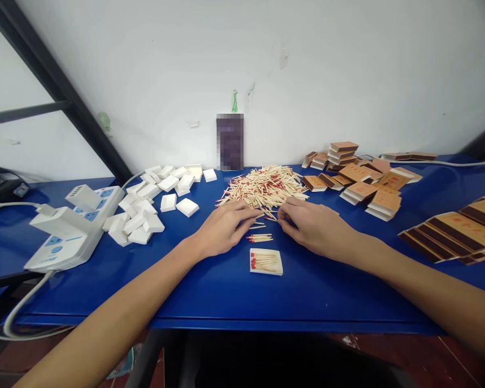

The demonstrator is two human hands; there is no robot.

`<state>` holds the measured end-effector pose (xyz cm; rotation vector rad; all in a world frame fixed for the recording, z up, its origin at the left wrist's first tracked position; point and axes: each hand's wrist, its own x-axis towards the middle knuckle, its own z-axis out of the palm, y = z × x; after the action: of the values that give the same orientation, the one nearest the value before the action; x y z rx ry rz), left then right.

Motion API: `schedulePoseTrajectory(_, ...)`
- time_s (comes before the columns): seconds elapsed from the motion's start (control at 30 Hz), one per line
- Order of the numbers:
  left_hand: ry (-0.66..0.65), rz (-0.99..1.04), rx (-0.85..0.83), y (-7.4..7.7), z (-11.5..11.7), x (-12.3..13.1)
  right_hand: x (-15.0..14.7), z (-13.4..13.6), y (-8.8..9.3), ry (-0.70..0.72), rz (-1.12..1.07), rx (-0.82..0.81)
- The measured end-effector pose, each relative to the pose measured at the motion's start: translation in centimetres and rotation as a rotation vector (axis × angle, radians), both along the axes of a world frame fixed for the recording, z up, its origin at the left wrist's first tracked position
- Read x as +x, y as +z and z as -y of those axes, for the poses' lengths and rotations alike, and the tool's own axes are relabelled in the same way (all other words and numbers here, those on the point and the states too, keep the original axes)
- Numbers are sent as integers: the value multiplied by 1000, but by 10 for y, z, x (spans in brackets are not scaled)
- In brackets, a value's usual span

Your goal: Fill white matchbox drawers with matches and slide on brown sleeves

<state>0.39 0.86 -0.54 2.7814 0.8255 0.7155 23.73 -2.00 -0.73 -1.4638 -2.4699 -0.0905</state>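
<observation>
Both hands rest on the blue tabletop [210,299], near its middle. The left hand [226,226] lies flat, palm down. Its fingers [248,214] are stretched out side by side, and the tips touch the near side of the pile of matches [264,186]. The right hand [313,226] lies just beside it. Its fingers [288,215] are bent, with the tips down by the loose matches at the edge of the pile. I cannot tell if they pinch a match.

The pile of matches sits toward the back edge, in the middle. A few matches [261,237] lie in a neat row between the two hands. A little white tray [265,262] with red-tipped matches in it sits closer to the front edge, just below that row.

Many empty white trays [145,207] lie toward the left. A white power strip [76,226] sits at the left edge. Brown matchbox covers [359,183] are stacked toward the back right, and flat covers [456,229] lie fanned out by the right edge.
</observation>
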Motion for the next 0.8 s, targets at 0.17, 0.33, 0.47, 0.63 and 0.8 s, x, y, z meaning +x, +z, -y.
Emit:
schedulePoseTrajectory(0.17,74,98,-114,0,-2,0,-4,1,-2,39,-100,116)
schedulePoseTrajectory(0.33,114,61,-102,1,-4,-4,-12,-1,-4,235,-173,71)
schedulePoseTrajectory(0.47,111,-74,-93,3,-2,-5,-15,-2,-5,286,-188,19)
schedulePoseTrajectory(0.63,92,-198,-88,6,2,-7,-11,0,1,352,-244,-7)
schedulePoseTrajectory(0.8,79,-219,-83,8,4,-9,-9,1,3,421,-236,-79)
